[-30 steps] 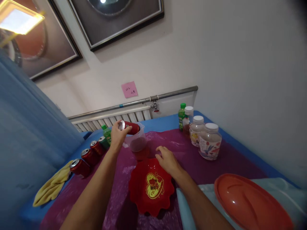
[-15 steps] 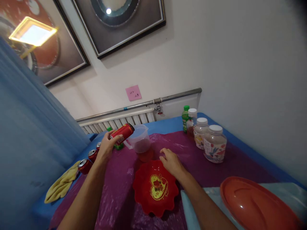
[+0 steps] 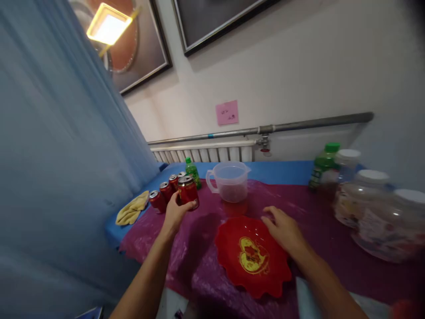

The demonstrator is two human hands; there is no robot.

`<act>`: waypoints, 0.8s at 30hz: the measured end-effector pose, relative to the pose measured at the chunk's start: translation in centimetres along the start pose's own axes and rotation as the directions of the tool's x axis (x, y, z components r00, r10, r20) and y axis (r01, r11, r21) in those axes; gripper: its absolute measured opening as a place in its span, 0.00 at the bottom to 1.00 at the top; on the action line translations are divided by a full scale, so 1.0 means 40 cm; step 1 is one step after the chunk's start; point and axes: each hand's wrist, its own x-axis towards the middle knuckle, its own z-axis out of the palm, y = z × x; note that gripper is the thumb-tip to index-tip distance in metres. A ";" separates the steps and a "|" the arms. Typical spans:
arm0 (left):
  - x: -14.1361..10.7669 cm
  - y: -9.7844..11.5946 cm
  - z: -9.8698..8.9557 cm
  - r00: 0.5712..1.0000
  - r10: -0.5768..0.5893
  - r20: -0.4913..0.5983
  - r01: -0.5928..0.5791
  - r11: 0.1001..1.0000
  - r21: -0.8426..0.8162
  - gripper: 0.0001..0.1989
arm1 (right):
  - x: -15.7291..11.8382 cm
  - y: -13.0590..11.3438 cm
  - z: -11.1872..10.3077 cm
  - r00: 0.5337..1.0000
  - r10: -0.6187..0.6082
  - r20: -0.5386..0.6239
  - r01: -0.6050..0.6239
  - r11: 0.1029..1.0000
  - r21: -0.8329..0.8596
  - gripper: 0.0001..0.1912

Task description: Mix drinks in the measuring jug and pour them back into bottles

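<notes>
My left hand [image 3: 177,210] is wrapped round a red drink can [image 3: 188,192], which is held nearly upright in front of a row of similar cans. Its top faces up. To its right stands a clear plastic measuring jug [image 3: 230,179] with a handle, looking reddish in its lower part. In front of the jug lies a red scalloped dish [image 3: 232,248] with a gold heart-shaped print. Over the dish's right rim, my right hand [image 3: 282,228] hovers or rests with nothing in it, thumb and fingers apart; I cannot tell whether it touches the rim.
Several red cans [image 3: 157,202] line the left side beside a green-capped bottle [image 3: 192,170] and a yellow cloth [image 3: 133,209]. At right are another green bottle [image 3: 324,161] and white-lidded jars [image 3: 361,197], blurred. Purple plastic sheeting [image 3: 195,248] covers the blue table [image 3: 282,172].
The can went from tilted beside the jug to nearly upright, moving left toward the other cans. My view has turned left. The right hand stays by the dish.
</notes>
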 end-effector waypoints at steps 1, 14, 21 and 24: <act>-0.005 -0.025 -0.036 0.998 0.001 -0.066 0.001 0.999 0.033 0.31 | 0.001 0.001 0.001 1.000 0.000 0.011 0.000 1.000 -0.001 0.09; 0.044 -0.242 -0.327 0.917 0.017 -0.399 0.061 0.981 0.182 0.21 | 0.000 0.011 0.012 0.996 0.064 0.065 -0.064 0.998 0.000 0.06; 0.059 -0.274 -0.332 0.936 -0.009 -0.353 0.087 0.975 0.205 0.22 | 0.001 0.011 0.013 0.994 0.095 0.045 -0.098 0.992 0.080 0.04; 0.046 -0.262 -0.325 0.944 -0.036 -0.328 0.102 0.977 0.186 0.24 | -0.009 -0.008 0.008 0.996 0.084 0.013 -0.085 0.986 0.146 0.05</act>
